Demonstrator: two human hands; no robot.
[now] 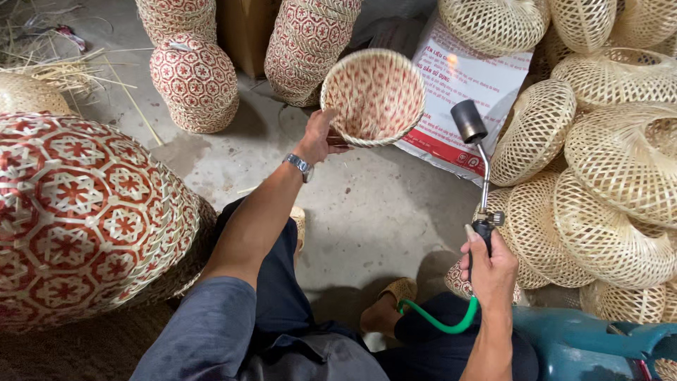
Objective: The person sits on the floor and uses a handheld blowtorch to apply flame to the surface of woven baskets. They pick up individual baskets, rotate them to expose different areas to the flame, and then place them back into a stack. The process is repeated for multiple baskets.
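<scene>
My left hand [319, 138] grips the rim of a small woven basket [374, 95] with a red and cream pattern, held up with its opening turned toward me. My right hand [490, 264] is closed around the handle of a gas torch [474, 148]. The torch's thin metal neck rises to a dark round nozzle that sits just right of the basket, a little apart from it. A green hose [441, 324] curves from the handle down past my knee. A watch is on my left wrist.
Stacks of red-patterned baskets [194, 77] stand at the far left and centre, and a large stack [77, 219] lies close at my left. Several plain bamboo baskets [613, 162] pile up at the right. A white printed sack [462, 92] lies on the concrete floor [367, 212]. A teal cylinder [585, 346] lies at the bottom right.
</scene>
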